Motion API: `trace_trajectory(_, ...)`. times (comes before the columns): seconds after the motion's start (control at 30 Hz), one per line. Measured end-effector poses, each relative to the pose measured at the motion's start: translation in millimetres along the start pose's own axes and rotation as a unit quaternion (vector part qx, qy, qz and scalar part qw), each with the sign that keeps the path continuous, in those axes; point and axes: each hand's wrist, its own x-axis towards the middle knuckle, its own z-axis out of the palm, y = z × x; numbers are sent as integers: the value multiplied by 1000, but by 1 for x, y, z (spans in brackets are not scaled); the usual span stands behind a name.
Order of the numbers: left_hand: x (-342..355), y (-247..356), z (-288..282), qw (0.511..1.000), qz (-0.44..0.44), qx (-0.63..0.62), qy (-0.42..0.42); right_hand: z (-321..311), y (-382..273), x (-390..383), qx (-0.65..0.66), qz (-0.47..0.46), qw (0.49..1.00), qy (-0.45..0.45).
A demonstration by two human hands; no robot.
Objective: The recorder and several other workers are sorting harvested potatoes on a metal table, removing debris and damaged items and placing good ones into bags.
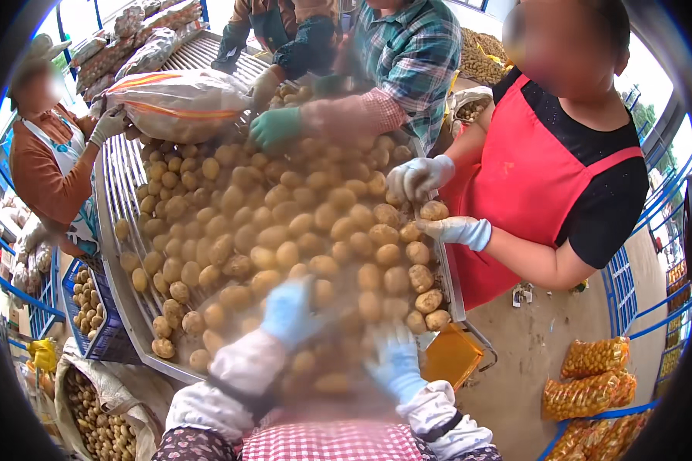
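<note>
We seem to be sorting potatoes, which lie ahead of and around our fingers. Our right hand has its fingers apart; blur keeps us from telling for the left hand. The next move calls for a light, selective grasp.

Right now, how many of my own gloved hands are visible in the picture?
2: the left hand over the potatoes, and the right hand left of the orange panel.

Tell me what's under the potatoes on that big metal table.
Metal slats show along the left of the table and likely continue underneath. Beneath most of the potatoes, though, the surface is covered.
</note>
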Motion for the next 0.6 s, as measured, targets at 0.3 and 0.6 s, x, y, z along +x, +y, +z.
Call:
trace_trajectory(0.3,-143,-44,-34,974,-196,92,62,16,56,111,65,95,979,169)
trace_trajectory(0.6,-157,-46,-29,965,-262,26,17,19,39,91,241,-57,966,71)
